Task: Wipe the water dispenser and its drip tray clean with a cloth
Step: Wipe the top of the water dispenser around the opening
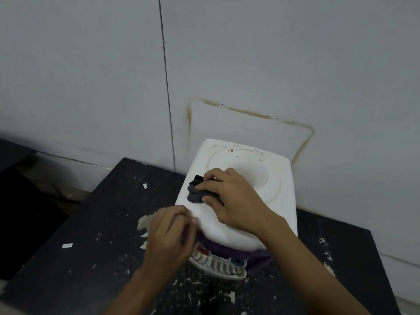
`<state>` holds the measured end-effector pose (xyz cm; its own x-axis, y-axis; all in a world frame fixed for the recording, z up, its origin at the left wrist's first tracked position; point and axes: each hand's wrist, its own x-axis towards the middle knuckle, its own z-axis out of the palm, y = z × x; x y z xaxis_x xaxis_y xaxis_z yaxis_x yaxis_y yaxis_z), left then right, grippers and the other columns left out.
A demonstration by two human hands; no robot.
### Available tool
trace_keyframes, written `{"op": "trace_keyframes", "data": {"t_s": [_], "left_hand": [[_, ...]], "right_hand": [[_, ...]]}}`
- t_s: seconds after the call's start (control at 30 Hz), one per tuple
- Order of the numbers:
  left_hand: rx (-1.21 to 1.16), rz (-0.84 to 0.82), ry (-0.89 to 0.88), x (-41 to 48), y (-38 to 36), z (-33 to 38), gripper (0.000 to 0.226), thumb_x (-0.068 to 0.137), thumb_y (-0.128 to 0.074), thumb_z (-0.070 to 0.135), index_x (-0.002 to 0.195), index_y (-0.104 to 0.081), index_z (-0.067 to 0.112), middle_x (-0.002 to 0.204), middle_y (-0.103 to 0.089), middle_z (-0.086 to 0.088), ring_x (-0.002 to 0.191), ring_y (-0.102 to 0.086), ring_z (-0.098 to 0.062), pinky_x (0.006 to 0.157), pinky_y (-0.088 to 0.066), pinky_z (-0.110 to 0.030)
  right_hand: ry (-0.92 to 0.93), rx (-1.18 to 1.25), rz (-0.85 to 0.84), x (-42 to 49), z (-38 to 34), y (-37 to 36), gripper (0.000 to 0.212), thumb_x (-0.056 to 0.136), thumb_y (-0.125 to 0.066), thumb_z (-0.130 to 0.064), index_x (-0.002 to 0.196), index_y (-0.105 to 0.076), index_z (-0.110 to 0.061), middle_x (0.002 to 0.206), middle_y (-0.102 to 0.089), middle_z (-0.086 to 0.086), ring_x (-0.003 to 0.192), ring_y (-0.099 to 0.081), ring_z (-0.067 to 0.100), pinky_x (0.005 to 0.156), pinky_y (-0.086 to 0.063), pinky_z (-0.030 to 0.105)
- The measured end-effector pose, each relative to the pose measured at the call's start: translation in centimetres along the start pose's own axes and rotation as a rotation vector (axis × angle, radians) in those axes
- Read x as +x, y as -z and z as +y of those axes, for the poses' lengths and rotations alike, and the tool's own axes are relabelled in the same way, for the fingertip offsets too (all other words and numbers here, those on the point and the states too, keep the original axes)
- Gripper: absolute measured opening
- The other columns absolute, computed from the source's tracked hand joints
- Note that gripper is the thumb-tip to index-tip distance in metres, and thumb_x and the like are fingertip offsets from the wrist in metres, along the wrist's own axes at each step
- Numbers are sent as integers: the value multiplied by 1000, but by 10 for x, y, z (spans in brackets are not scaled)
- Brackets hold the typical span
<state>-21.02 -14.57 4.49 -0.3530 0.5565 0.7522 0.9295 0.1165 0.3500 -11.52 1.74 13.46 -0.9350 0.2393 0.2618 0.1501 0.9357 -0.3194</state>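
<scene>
Right hand (231, 198) clamps cloth (195, 192) on dispenser (277, 178) top, frame centre | left hand (170, 237) at front edge, blurred: grip indeterminate

The water dispenser (247, 176) has a white top, smudged faintly brown along its back rim, and a purple front panel (227, 249) carrying one red tap (202, 250) and one blue tap (237, 262). Its drip tray (218, 267) is white with a grey slotted grille. The cloth (195, 193) is dark grey, nearly black at its upper fold. The worktop (91, 223) is black, speckled all over with pale cream flakes. The wall (272, 53) is pale grey-white, marked with a yellowish-brown rectangular stain outline (250, 113).
</scene>
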Motion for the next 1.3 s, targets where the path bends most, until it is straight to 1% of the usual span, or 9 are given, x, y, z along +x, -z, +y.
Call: {"op": "trace_keyframes", "data": {"t_s": [0.13,0.23,0.37,0.47,0.6,0.73,1.0,1.17,1.3], "left_hand": [[-177,44,230,5,11,-8,12,93,-64,7,82,-61,3,91,-58,-3,82,-55,-9,73,-46,-18],[-268,13,360,18,15,-9,13,92,-68,2,89,-60,11,85,-59,2,75,-58,-12,64,-48,-24],[-304,-37,353,36,15,-6,5,92,-66,16,90,-64,13,80,-61,8,73,-60,-9,61,-47,-19],[-301,-103,319,47,16,-5,26,92,-64,30,73,-63,12,65,-58,13,64,-56,-11,54,-43,-19],[-300,-224,351,59,16,-3,42,94,-57,43,61,-41,24,51,-42,10,51,-42,-10,49,-32,-17],[-245,-381,437,65,10,-6,38,100,-53,41,71,-43,19,56,-47,4,50,-41,-9,51,-35,-26],[-80,-599,357,75,12,-6,17,103,-49,29,90,-40,21,57,-52,3,52,-51,-19,54,-47,-41],[18,-519,189,84,6,11,42,100,-49,42,67,-33,22,49,-43,5,47,-47,-18,49,-42,-34],[132,-512,-35,88,-18,35,52,101,-47,44,57,-28,25,43,-32,10,40,-38,-17,41,-24,-23]], "right_hand": [[14,-6,35,-20,-10,-6,29,92,-61,-28,121,-68,-27,119,-58,-11,91,-48,19,82,-42,39],[57,36,2,-38,-12,-6,28,92,-60,-27,117,-68,-35,121,-57,-18,99,-48,16,82,-36,35],[81,84,-62,-66,-9,-5,27,91,-63,-24,112,-67,-40,124,-54,-26,106,-46,10,84,-32,28],[93,58,-51,-87,-7,-5,28,90,-63,-18,107,-68,-39,124,-53,-28,105,-45,11,84,-36,30],[-5,96,89,-93,-5,-4,29,88,-61,-16,108,-67,-36,120,-55,-24,104,-49,14,82,-43,36],[-144,26,264,-67,-6,-12,25,92,-63,-25,116,-69,-28,120,-58,-11,103,-52,20,83,-48,43],[-133,150,276,-107,-4,-15,27,92,-62,-22,117,-66,-32,121,-56,-18,106,-52,14,85,-45,39],[-581,86,656,-130,6,-24,30,91,-60,-24,120,-64,-28,120,-54,-10,100,-46,14,83,-47,45],[-512,8,585,-130,-7,-31,28,95,-59,-30,123,-59,-30,124,-52,-10,102,-47,14,81,-44,36]]}}
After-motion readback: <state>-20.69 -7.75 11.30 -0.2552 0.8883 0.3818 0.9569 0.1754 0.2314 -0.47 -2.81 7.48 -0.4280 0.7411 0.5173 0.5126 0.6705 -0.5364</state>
